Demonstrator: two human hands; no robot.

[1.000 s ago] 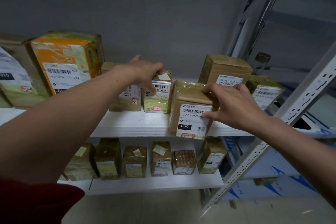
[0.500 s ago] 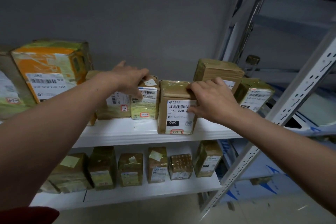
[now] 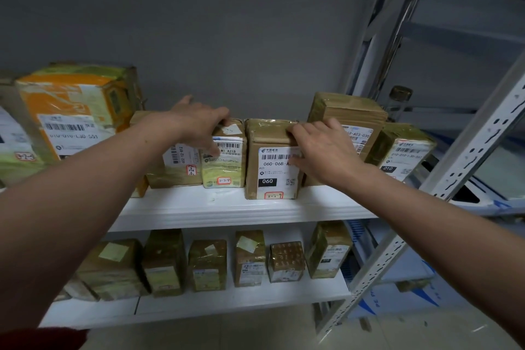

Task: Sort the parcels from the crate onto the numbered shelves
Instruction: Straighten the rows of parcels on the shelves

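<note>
Grey wall (image 3: 199, 37) | white shelf (image 3: 227, 207) | left hand (image 3: 196, 125) grips A21B parcel (image 3: 227, 167) | right hand (image 3: 324, 148) grips 060 parcel (image 3: 270, 173)

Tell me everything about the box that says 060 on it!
The 060 box is brown cardboard wrapped in shiny clear tape. It stands upright at the front of the upper white shelf. Its white label shows a barcode, "060-06B", a black 060 patch and a QR code; a red-edged handwritten sticker sits below. The right hand grips its top right corner, thumb on the label. A green-labelled parcel, held by the left hand, stands close beside it.
</note>
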